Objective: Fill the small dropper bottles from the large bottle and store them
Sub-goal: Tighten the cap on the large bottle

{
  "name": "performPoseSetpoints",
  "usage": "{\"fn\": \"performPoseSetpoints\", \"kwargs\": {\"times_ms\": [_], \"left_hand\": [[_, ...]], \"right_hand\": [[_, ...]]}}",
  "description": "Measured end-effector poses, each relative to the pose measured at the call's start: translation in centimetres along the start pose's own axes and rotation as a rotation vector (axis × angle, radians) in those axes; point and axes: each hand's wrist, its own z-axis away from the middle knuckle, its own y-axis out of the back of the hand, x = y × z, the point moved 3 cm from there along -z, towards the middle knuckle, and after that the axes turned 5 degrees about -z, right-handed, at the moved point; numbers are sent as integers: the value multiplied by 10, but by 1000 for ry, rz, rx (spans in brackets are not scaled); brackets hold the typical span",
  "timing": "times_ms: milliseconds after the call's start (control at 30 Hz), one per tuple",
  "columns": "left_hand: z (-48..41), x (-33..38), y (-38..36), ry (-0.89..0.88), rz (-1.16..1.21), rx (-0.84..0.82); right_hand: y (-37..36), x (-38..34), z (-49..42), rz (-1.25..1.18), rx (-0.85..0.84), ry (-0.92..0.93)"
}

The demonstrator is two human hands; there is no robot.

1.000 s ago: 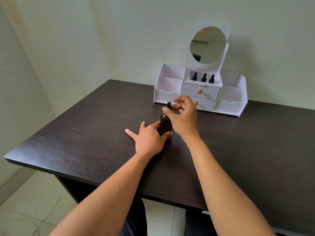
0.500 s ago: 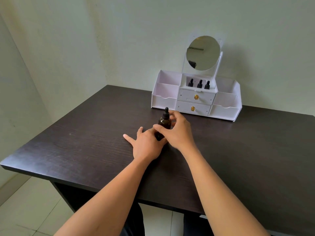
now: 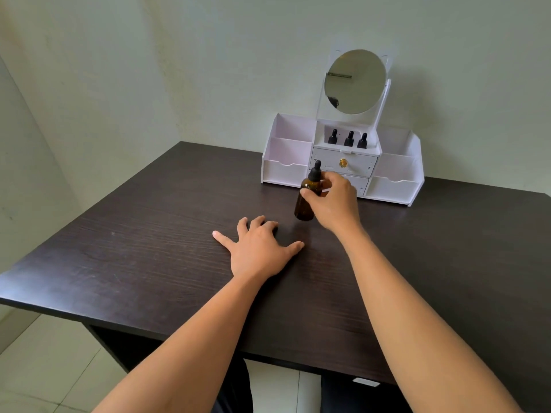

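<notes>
Amber glass, round-bodied, black dropper cap: one large bottle, slightly tilted, just in front of the white organiser (whether its base touches the desk cannot be confirmed). Right hand grips its shoulder, thumb and fingers curled round. Left hand lies flat on the dark wood-grain desk, fingers spread, holding nothing, apart from the bottle. Three small dropper bottles, black-capped, stand in a row in the organiser's centre top compartment, below one round mirror. Two drawers sit beneath.
</notes>
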Motion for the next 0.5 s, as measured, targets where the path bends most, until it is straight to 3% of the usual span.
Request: {"fn": "performPoseSetpoints", "kwargs": {"times_ms": [500], "left_hand": [[-3,2,-1,5,-13,4]], "right_hand": [[-26,15,-68,43,-18,-47]]}}
